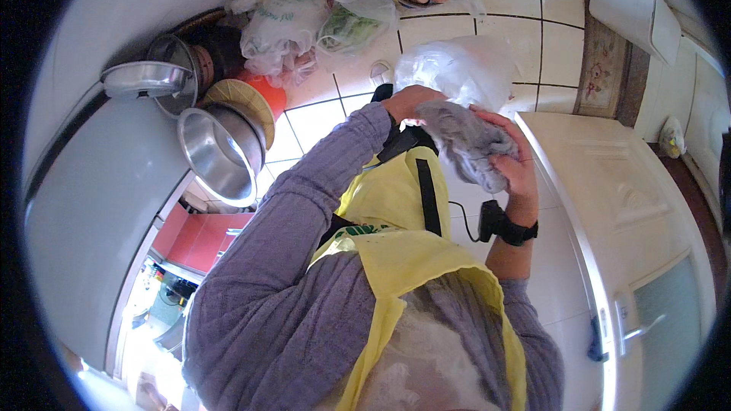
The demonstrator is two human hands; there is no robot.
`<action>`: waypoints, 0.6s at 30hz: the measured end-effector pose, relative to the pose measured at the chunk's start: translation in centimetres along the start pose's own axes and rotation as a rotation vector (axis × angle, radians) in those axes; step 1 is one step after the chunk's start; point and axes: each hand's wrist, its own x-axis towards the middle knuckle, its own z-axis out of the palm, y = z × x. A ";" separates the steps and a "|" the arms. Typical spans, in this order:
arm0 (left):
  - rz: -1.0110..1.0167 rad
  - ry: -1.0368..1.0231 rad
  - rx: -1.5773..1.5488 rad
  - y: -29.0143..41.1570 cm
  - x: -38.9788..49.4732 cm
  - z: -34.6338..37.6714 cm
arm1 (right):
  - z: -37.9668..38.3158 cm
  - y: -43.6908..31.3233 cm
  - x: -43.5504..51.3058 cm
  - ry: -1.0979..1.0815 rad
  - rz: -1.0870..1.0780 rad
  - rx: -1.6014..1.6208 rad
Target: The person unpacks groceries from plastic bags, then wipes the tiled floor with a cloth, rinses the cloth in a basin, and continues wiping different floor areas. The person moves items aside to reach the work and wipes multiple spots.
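Note:
A crumpled grey cloth (465,140) is bunched up in front of my body, between my two hands. At its upper left end, my left hand (412,101) grips it, with the fingertips partly hidden. My right hand (511,151) holds the other side, fingers spread along its edge and a black strap with a small device (505,225) on the wrist. Just beyond the cloth, a translucent white plastic bag (454,71) lies on the tiled floor (508,48), close to my left fingertips.
Steel basins (220,151) are stacked on the left beside a red container (265,91). Plastic bags of produce (285,23) line the wall ahead. A white door (622,194) stands along the right. To the left is a large pale grey panel (103,194).

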 end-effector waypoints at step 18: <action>-0.373 0.380 -0.123 7.6 4.3 -4.1 | -18.9 1.3 -3.9 0.783 -0.216 0.642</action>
